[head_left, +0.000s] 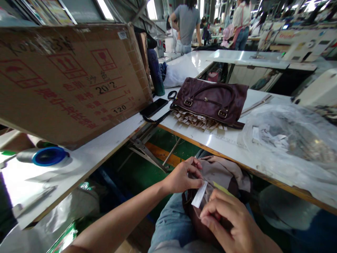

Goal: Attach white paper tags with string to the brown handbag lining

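A brown garment [223, 175] lies bunched on my lap, below the table edge. My left hand [183, 175] pinches the fabric together with the top end of a small white label [199, 194]. My right hand [229, 221] is closed lower down on the same garment, fingers curled beside the label's bottom end. A thin yellow strip [222, 188] shows just above my right hand.
A dark brown handbag [210, 100] lies on the white table [184, 130] over a pile of small paper tags [196, 121]. Beside it are scissors [172, 95], a black phone [154, 107], a large cardboard box [71, 77], a blue-capped spool [48, 155] and a clear plastic bag [289, 144]. People stand far back.
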A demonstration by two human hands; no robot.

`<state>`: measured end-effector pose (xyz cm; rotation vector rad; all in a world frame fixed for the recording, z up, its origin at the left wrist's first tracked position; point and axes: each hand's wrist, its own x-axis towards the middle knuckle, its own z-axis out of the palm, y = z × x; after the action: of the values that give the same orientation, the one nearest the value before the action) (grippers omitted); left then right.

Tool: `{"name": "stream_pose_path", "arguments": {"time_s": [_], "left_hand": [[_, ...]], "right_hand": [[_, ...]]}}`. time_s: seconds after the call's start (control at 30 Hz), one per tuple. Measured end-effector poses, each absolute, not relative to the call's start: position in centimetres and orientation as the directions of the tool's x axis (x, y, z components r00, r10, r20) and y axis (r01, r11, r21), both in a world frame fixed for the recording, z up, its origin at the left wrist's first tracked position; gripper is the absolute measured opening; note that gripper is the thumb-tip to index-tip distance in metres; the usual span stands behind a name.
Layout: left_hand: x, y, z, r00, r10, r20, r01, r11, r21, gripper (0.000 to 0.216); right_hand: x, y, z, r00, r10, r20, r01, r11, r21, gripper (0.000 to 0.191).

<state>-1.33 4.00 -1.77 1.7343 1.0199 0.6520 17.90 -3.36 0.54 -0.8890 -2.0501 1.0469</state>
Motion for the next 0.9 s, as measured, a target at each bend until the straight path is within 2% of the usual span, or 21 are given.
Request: {"name": "stream_pose_path", "arguments": {"time_s": [0.07, 0.13, 0.23, 0.3, 0.47, 0.53, 0.63, 0.77, 0.9], "left_hand": [[-1.4, 4.0, -1.8, 0.506, 0.863, -0.019, 0.326, -0.171, 0.93, 0.006], [-1.5, 4.0, -1.8, 0.506, 0.862, -0.02, 0.324, -0.169, 0.931, 0.006], [-1.5, 4.1, -1.7, 0.503, 0.864, -0.027, 0.326, -0.16, 0.932, 0.006], [-1.5, 4.1, -1.6, 0.502, 0.865, -0.027, 0.32, -0.156, 0.935, 0.006], [-1.4, 4.1, -1.3, 0.494, 0.869, -0.043, 0.324, -0.138, 0.936, 0.005], [-1.3, 4.0, -1.3, 0.502, 0.864, -0.033, 0.319, -0.15, 0.936, 0.007], [-1.3, 3.8, -1.5, 0.511, 0.859, -0.003, 0.313, -0.183, 0.932, 0.011], [-1.2, 3.6, -1.4, 0.497, 0.868, 0.02, 0.321, -0.205, 0.925, 0.011], [-1.5, 3.7, -1.3, 0.527, 0.85, 0.013, 0.323, -0.215, 0.922, 0.008]], "right_hand": [[17.9, -2.6, 0.9, -0.482, 0.858, 0.179, 0.127, 0.27, -0.954, 0.013], [18.1, -1.6, 0.6, -0.345, 0.928, 0.139, 0.01, 0.152, -0.988, 0.015], [18.9, -0.4, -0.2, -0.123, 0.981, 0.153, -0.091, 0.142, -0.986, 0.01], [19.6, -0.1, -0.5, -0.04, 0.986, 0.162, -0.125, 0.156, -0.98, 0.006], [20.6, -0.5, 0.1, -0.127, 0.985, 0.114, -0.122, 0.099, -0.988, 0.011], [20.2, -0.4, 0.3, -0.066, 0.995, 0.078, -0.19, 0.064, -0.98, 0.014], [18.9, 0.5, 0.7, 0.051, 0.996, -0.078, -0.304, -0.059, -0.951, 0.021], [16.8, 2.4, 1.7, 0.027, 0.964, -0.266, -0.461, -0.224, -0.859, 0.032], [16.0, 3.1, 2.2, 0.08, 0.963, -0.258, -0.573, -0.167, -0.802, 0.031]]}}
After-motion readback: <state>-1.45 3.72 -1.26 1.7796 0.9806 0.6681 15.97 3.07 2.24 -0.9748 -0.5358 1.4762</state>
